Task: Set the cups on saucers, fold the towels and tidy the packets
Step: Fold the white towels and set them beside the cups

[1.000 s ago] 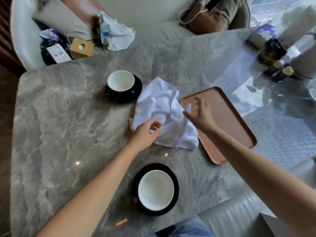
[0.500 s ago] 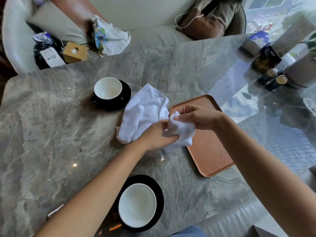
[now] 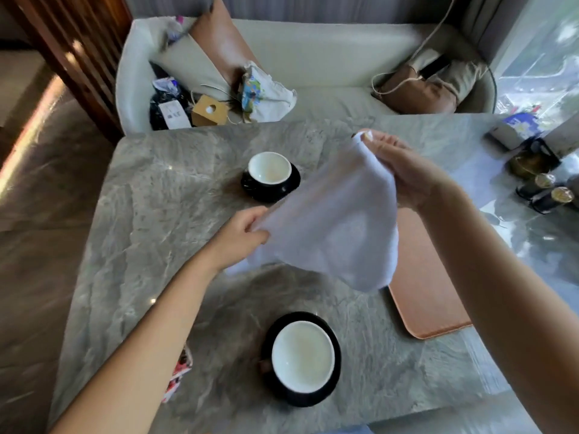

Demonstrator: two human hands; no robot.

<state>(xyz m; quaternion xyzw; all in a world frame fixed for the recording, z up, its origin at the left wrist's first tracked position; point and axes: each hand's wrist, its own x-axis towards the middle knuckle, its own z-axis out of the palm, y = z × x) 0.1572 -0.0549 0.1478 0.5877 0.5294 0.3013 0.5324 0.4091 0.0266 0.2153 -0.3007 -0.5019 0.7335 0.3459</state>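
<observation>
A white towel (image 3: 332,220) hangs spread in the air above the marble table (image 3: 150,195). My left hand (image 3: 241,236) pinches its near left corner, and my right hand (image 3: 404,170) grips its far right corner, higher up. One white cup (image 3: 269,167) stands on a black saucer (image 3: 291,186) at the far middle of the table. A second white cup (image 3: 300,355) sits on a black saucer (image 3: 336,374) near the front edge. A red and white packet (image 3: 180,374) peeks out from under my left forearm.
A peach tray (image 3: 426,277) lies on the table to the right, partly under the towel. Dark jars (image 3: 542,186) and a box stand at the far right. Beyond the table a sofa holds cushions, bags and a small cardboard box (image 3: 208,111).
Both hands gathered the towel off the table, lifted it and pulled its corners apart, so it now hangs stretched in the air. The view shifted back, showing more of the sofa.
</observation>
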